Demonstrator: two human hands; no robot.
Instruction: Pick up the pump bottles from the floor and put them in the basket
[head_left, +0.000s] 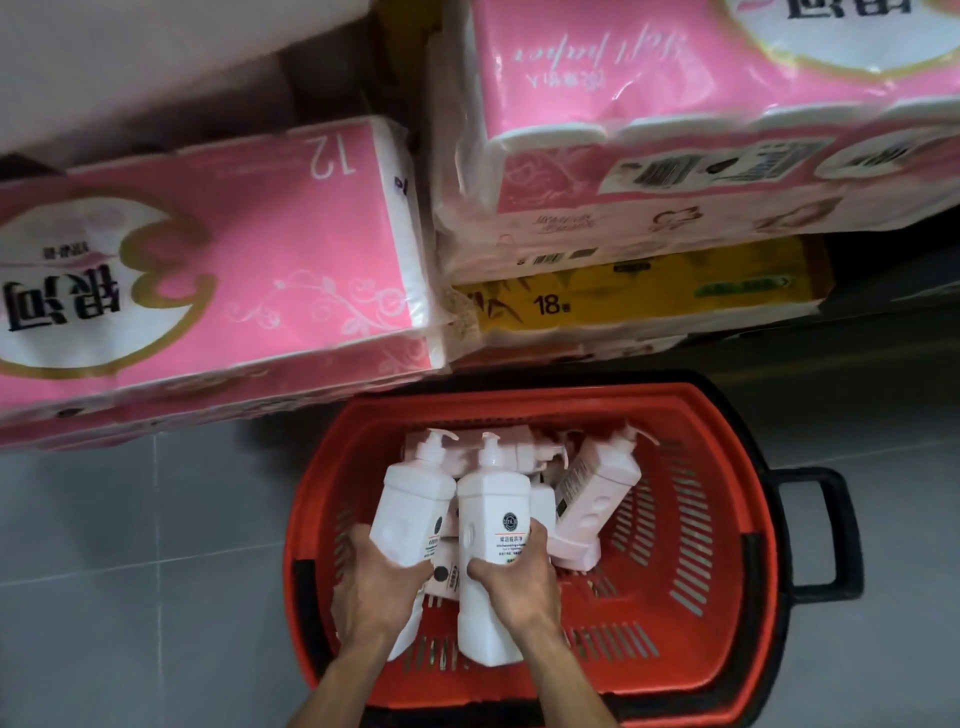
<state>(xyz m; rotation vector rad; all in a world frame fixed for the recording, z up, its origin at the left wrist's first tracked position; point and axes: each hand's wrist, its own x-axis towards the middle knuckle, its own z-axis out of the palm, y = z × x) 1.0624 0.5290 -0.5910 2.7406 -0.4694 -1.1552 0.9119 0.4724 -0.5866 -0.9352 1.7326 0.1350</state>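
Red basket (717, 545) | left hand (382, 582) grips white pump bottle (410, 499) | right hand (519, 577) grips second bottle (491, 499) (both over basket)

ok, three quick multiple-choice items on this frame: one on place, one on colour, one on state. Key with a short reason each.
1. Place: the left bottle and right bottle are
A) over the inside of the basket
B) wholly off to its left
C) wholly off to its right

2. Colour: the basket is
A) blue
B) green
C) red

3. State: the left hand and right hand
A) are both open
B) each grip one bottle
C) grip one bottle between them

Key:
1 A, both bottles show against the basket's slotted inside.
2 C, its walls and rim are red.
3 B, the fingers of each hand curl round its own white bottle.
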